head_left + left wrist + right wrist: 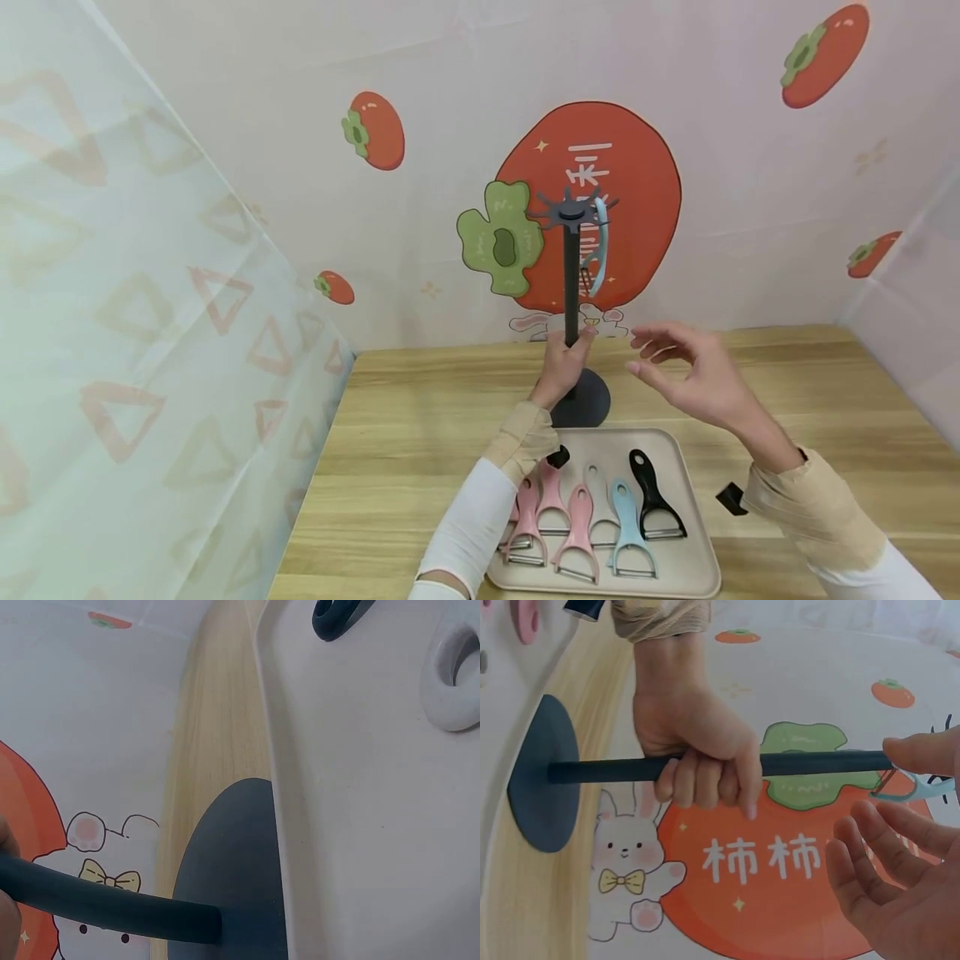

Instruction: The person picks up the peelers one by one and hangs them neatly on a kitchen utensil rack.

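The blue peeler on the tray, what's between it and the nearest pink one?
The white peeler lies between the blue peeler and that pink peeler in the head view.

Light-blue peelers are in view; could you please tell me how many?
2: one light-blue peeler hangs from the stand, a second light-blue peeler lies in the tray beside the black peeler. The left sleeve may hide more.

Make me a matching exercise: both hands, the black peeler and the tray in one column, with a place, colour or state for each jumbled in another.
1. left hand
2. right hand
3. black peeler
4. tray

A. pale beige
B. lying beside a blue peeler
C. gripping the dark pole
D. in the air, holding nothing

Pairs: 1-C, 2-D, 3-B, 4-A
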Demonstrator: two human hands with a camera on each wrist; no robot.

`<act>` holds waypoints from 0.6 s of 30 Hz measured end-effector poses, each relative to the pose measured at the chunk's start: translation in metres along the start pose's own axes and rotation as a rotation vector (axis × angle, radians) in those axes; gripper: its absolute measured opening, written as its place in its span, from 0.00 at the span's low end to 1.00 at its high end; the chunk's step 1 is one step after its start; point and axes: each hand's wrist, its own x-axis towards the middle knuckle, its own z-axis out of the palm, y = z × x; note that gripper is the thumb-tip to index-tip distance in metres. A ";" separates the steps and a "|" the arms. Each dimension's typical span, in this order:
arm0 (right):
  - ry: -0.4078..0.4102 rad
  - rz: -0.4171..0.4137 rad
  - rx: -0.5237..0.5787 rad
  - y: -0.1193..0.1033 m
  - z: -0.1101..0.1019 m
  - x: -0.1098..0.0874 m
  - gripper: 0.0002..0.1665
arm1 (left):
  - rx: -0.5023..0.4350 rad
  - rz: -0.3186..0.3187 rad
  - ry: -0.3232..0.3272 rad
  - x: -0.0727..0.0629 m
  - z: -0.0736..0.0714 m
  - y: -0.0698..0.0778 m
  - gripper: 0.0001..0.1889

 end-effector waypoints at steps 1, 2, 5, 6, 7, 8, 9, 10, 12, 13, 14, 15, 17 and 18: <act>-0.012 0.000 -0.016 0.001 0.000 -0.003 0.25 | -0.002 0.000 -0.001 0.000 0.000 0.000 0.30; -0.025 0.001 -0.030 0.003 0.000 -0.007 0.23 | -0.006 0.001 -0.003 -0.001 0.000 0.000 0.30; -0.073 0.011 -0.071 0.006 0.002 -0.016 0.20 | -0.017 0.011 -0.003 -0.001 0.000 0.001 0.30; -0.089 0.013 -0.079 0.008 0.003 -0.018 0.18 | -0.017 0.015 -0.001 -0.002 0.000 0.001 0.31; -0.101 0.014 -0.080 0.009 0.003 -0.020 0.18 | -0.015 0.018 -0.001 -0.002 0.000 0.001 0.31; -0.111 0.013 -0.084 0.010 0.004 -0.022 0.17 | -0.015 0.021 0.001 -0.001 0.000 0.001 0.31; -0.120 0.011 -0.089 0.012 0.005 -0.024 0.17 | -0.018 0.021 0.005 -0.001 -0.001 0.001 0.31; -0.125 0.006 -0.094 0.013 0.005 -0.026 0.16 | -0.019 0.022 0.009 0.000 -0.001 0.001 0.31; -0.137 0.005 -0.100 0.017 0.007 -0.030 0.16 | -0.021 0.021 0.017 0.001 -0.001 0.001 0.31; -0.145 0.003 -0.102 0.019 0.007 -0.032 0.16 | -0.021 0.019 0.018 0.001 -0.001 0.001 0.31; -0.154 0.007 -0.104 0.022 0.008 -0.035 0.15 | -0.020 0.014 0.018 0.001 -0.001 0.001 0.31; -0.168 0.012 -0.105 0.024 0.008 -0.037 0.15 | -0.019 0.006 0.017 0.001 -0.001 0.001 0.31; -0.205 0.029 -0.101 0.029 0.009 -0.044 0.15 | -0.012 -0.011 0.009 0.001 0.000 0.001 0.31; -0.226 0.039 -0.097 0.032 0.009 -0.047 0.15 | -0.010 -0.018 0.004 0.000 0.000 0.000 0.31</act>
